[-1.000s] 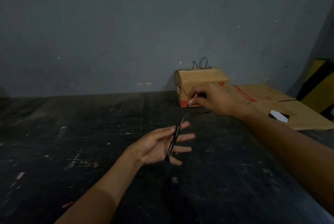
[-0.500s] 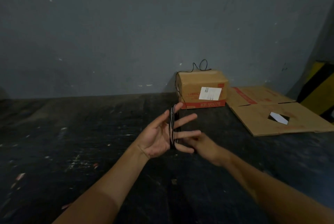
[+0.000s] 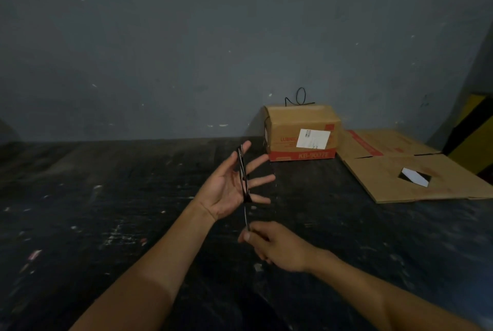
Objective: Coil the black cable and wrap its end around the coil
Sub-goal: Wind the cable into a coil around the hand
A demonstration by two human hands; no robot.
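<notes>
A thin black cable (image 3: pixel 243 173) is looped several times around the spread fingers of my left hand (image 3: pixel 234 185), which is held palm up over the dark floor. From the coil's lower end a strand runs down to my right hand (image 3: pixel 274 246), just below, where thumb and fingers pinch it. The far part of the cable (image 3: pixel 300 96) curls on top of a cardboard box (image 3: pixel 301 132) by the wall and hangs down its left side.
Flattened cardboard (image 3: pixel 416 170) with a cut-out hole lies right of the box. A yellow and black object (image 3: pixel 474 133) stands at the right edge. A grey wall (image 3: pixel 186 50) rises behind the dark, scuffed floor (image 3: pixel 106 210).
My right hand went from the box, pulled the cable around my left hand's fingers, and now sits lower and nearer. The coil on the left hand has grown.
</notes>
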